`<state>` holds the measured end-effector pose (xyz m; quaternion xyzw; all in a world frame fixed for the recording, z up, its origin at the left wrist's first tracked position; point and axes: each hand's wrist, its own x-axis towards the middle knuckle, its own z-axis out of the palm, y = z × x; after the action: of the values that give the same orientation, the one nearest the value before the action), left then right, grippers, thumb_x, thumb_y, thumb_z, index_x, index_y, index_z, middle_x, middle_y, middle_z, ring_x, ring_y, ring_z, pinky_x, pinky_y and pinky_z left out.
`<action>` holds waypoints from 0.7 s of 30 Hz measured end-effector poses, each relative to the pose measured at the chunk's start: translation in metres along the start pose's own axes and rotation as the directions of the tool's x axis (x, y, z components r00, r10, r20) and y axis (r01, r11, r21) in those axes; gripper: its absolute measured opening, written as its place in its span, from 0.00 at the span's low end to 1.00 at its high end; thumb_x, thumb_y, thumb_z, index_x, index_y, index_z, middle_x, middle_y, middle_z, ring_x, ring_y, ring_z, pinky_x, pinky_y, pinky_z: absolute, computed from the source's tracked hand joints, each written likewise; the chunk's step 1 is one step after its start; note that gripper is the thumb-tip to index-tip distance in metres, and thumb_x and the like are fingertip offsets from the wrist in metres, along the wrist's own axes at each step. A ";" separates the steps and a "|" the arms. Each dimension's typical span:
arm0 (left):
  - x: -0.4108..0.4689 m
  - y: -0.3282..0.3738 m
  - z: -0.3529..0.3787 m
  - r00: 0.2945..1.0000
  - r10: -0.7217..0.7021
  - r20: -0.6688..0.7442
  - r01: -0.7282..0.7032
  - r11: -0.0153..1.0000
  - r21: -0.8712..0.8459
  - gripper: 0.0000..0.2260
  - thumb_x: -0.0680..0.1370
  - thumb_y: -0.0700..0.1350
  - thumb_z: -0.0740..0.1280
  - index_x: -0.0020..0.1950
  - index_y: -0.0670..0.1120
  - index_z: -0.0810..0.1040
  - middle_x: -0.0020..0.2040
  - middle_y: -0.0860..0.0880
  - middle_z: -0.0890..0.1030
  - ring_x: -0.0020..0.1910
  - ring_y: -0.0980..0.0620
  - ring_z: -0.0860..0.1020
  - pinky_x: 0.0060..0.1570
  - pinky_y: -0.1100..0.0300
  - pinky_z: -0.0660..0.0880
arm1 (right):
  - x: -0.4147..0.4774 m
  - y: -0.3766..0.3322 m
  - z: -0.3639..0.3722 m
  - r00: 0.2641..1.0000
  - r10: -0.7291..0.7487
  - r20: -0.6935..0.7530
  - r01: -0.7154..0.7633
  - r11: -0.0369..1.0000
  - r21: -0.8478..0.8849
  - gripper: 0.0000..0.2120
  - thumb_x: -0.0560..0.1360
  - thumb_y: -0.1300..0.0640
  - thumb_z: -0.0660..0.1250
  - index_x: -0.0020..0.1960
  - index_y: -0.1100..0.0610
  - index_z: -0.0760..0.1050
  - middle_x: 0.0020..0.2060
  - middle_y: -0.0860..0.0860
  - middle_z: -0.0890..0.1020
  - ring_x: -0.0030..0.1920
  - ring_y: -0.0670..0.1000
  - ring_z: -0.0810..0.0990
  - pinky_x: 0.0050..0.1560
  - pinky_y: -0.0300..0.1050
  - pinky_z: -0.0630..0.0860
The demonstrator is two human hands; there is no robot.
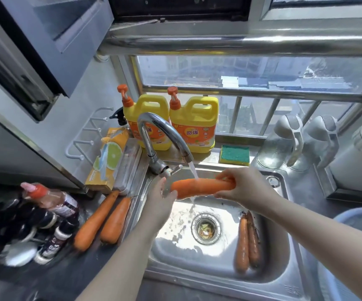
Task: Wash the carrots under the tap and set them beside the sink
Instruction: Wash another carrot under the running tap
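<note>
Water runs from the curved chrome tap [164, 131] onto a thick orange carrot [199, 187] held level over the steel sink [217, 276]. My right hand [243, 183] grips the carrot's right end, fingers curled over it. My left hand [160, 198] touches the carrot's left end with relaxed fingers. Two carrots [247, 242] lie side by side in the basin at the right. Two more carrots [104, 220] lie on the counter to the left of the sink.
Two yellow detergent jugs [193, 122] and a green sponge [234, 155] stand behind the sink. A lemon-print box [108, 157] and dark bottles [30, 220] crowd the left counter. Clear pitchers [282, 144] and a blue basin [358, 222] sit at the right. The drain strainer [206, 228] holds scraps.
</note>
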<state>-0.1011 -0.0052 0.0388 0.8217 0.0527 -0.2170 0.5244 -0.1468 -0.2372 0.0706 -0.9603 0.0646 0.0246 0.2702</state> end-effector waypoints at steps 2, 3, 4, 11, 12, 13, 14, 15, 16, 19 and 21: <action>-0.006 -0.005 0.001 0.979 0.195 0.058 -0.203 0.923 0.327 0.33 0.80 0.48 0.70 0.81 0.57 0.58 0.79 0.54 0.57 0.78 0.51 0.60 0.73 0.53 0.61 | -0.004 -0.005 0.005 0.999 -0.044 0.024 0.046 0.997 -0.069 0.18 0.66 0.42 0.79 0.54 0.43 0.82 0.45 0.42 0.84 0.47 0.47 0.81 0.48 0.47 0.77; -0.009 -0.006 0.003 0.959 0.263 0.107 -0.282 0.844 0.457 0.34 0.79 0.50 0.70 0.80 0.58 0.57 0.79 0.57 0.55 0.79 0.51 0.55 0.77 0.50 0.57 | -0.005 -0.008 0.008 0.997 -0.071 0.037 0.074 0.994 -0.083 0.19 0.66 0.41 0.79 0.54 0.43 0.81 0.45 0.42 0.84 0.48 0.47 0.80 0.48 0.46 0.76; -0.010 -0.007 0.006 0.941 0.302 0.152 -0.334 0.762 0.555 0.34 0.78 0.52 0.71 0.80 0.60 0.57 0.79 0.58 0.55 0.80 0.52 0.52 0.79 0.46 0.53 | -0.006 -0.011 0.011 0.994 -0.102 0.048 0.105 0.991 -0.088 0.19 0.66 0.41 0.79 0.55 0.43 0.81 0.46 0.41 0.83 0.48 0.46 0.80 0.47 0.45 0.75; -0.018 -0.025 -0.004 0.897 0.433 0.091 -0.372 0.627 0.685 0.19 0.79 0.54 0.69 0.69 0.59 0.70 0.65 0.61 0.75 0.64 0.54 0.73 0.71 0.49 0.63 | 0.003 -0.036 0.033 0.975 -0.171 0.138 0.177 0.984 -0.028 0.21 0.68 0.41 0.77 0.60 0.42 0.79 0.48 0.37 0.81 0.51 0.44 0.79 0.52 0.44 0.76; -0.018 -0.029 -0.007 0.904 0.421 0.080 -0.349 0.614 0.708 0.20 0.79 0.55 0.69 0.69 0.59 0.69 0.65 0.60 0.75 0.63 0.54 0.73 0.69 0.52 0.65 | 0.003 -0.035 0.038 0.980 -0.133 0.151 0.132 0.991 0.015 0.23 0.69 0.41 0.77 0.62 0.43 0.78 0.52 0.39 0.82 0.53 0.45 0.80 0.54 0.45 0.77; -0.018 -0.034 -0.013 0.920 0.387 0.062 -0.308 0.618 0.724 0.20 0.79 0.55 0.69 0.70 0.59 0.69 0.65 0.60 0.75 0.63 0.53 0.74 0.67 0.53 0.67 | 0.005 -0.035 0.044 0.980 -0.098 0.175 0.091 0.995 0.048 0.26 0.70 0.41 0.76 0.65 0.44 0.75 0.56 0.41 0.82 0.55 0.46 0.80 0.56 0.45 0.77; -0.018 -0.039 -0.017 0.939 0.340 0.045 -0.262 0.627 0.734 0.21 0.79 0.55 0.69 0.70 0.58 0.69 0.65 0.59 0.75 0.62 0.52 0.75 0.65 0.53 0.68 | 0.005 -0.033 0.050 0.976 -0.060 0.208 0.049 0.997 0.056 0.29 0.71 0.41 0.75 0.69 0.46 0.72 0.59 0.44 0.82 0.57 0.47 0.80 0.57 0.45 0.77; -0.019 -0.045 -0.023 0.954 0.300 0.022 -0.217 0.637 0.740 0.21 0.78 0.56 0.69 0.70 0.58 0.70 0.64 0.58 0.75 0.62 0.51 0.76 0.64 0.52 0.69 | 0.005 -0.032 0.056 0.967 -0.026 0.254 0.016 0.999 0.042 0.32 0.72 0.42 0.74 0.73 0.47 0.68 0.61 0.47 0.81 0.58 0.49 0.80 0.57 0.44 0.76; -0.019 -0.053 -0.030 0.966 0.260 -0.009 -0.167 0.647 0.744 0.21 0.78 0.57 0.69 0.70 0.58 0.70 0.64 0.57 0.75 0.62 0.51 0.76 0.63 0.52 0.70 | 0.006 -0.030 0.062 0.949 0.004 0.315 -0.012 1.000 0.022 0.35 0.73 0.42 0.74 0.75 0.49 0.65 0.62 0.49 0.80 0.59 0.50 0.80 0.57 0.43 0.75; -0.023 -0.074 -0.053 0.976 0.165 -0.142 -0.013 0.697 0.717 0.24 0.79 0.57 0.69 0.73 0.58 0.68 0.69 0.56 0.72 0.65 0.51 0.75 0.63 0.52 0.72 | 0.006 -0.032 0.081 0.882 0.051 0.469 -0.043 0.999 -0.028 0.34 0.74 0.41 0.73 0.75 0.50 0.66 0.62 0.48 0.80 0.57 0.49 0.80 0.59 0.44 0.75; -0.024 -0.084 -0.069 0.963 0.114 -0.243 0.077 0.751 0.656 0.28 0.79 0.57 0.69 0.77 0.60 0.64 0.69 0.56 0.71 0.67 0.51 0.74 0.63 0.50 0.73 | 0.007 -0.036 0.091 0.842 0.048 0.537 -0.033 0.999 -0.037 0.30 0.74 0.40 0.72 0.72 0.50 0.70 0.58 0.45 0.82 0.55 0.48 0.81 0.59 0.45 0.76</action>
<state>-0.1287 0.0967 0.0030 0.9756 0.0348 -0.1030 0.1908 -0.1359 -0.1601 0.0111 -0.9168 0.0061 0.2992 0.2644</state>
